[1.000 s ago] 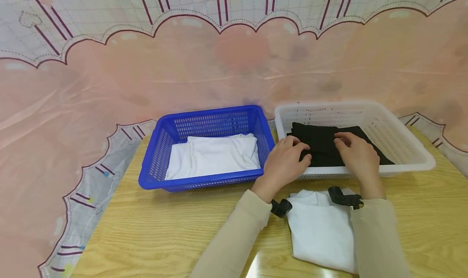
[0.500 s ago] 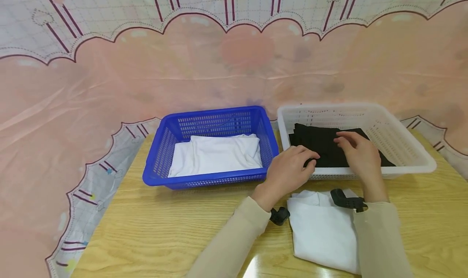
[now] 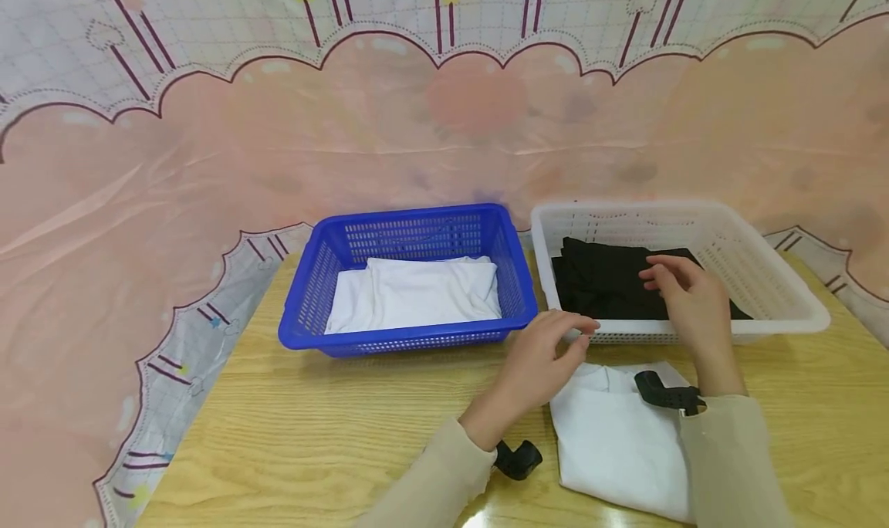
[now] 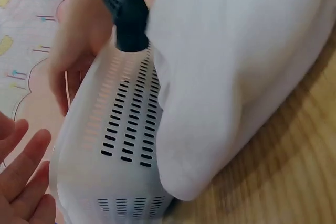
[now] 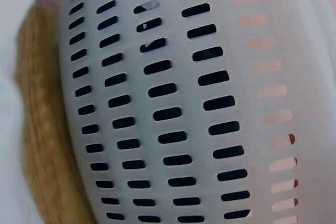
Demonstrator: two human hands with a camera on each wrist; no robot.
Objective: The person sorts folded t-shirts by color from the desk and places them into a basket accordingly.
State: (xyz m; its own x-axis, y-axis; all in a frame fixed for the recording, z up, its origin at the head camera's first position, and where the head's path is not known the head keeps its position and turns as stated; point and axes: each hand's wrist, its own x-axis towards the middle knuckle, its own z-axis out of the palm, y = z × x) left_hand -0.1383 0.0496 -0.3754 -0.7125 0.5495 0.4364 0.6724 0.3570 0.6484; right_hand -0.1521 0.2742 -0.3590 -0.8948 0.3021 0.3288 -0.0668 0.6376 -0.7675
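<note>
My left hand (image 3: 535,362) hovers by the front left corner of the white basket (image 3: 771,326), its fingers loosely bent and holding nothing. In the left wrist view, the left hand's fingers (image 4: 29,182) are spread beside the basket's perforated wall. My right hand (image 3: 694,300) reaches over the basket's front rim, above the folded black cloth (image 3: 611,281) inside; nothing shows in its relaxed fingers. The right wrist view holds only the basket's slotted side (image 5: 168,114), not the hand. Below both hands, a folded white garment (image 3: 618,443) lies on the table, partly covered by the right sleeve.
To the left stands a blue basket (image 3: 410,335) with folded white cloth (image 3: 430,292) inside, close against the white basket. Both sit on a wood-grain table (image 3: 312,435). A patterned pink and white curtain (image 3: 347,142) hangs behind.
My left hand has drawn back out of the white basket, toward me. The right hand has moved slightly right and stays over the black cloth. The cloth remains in the basket.
</note>
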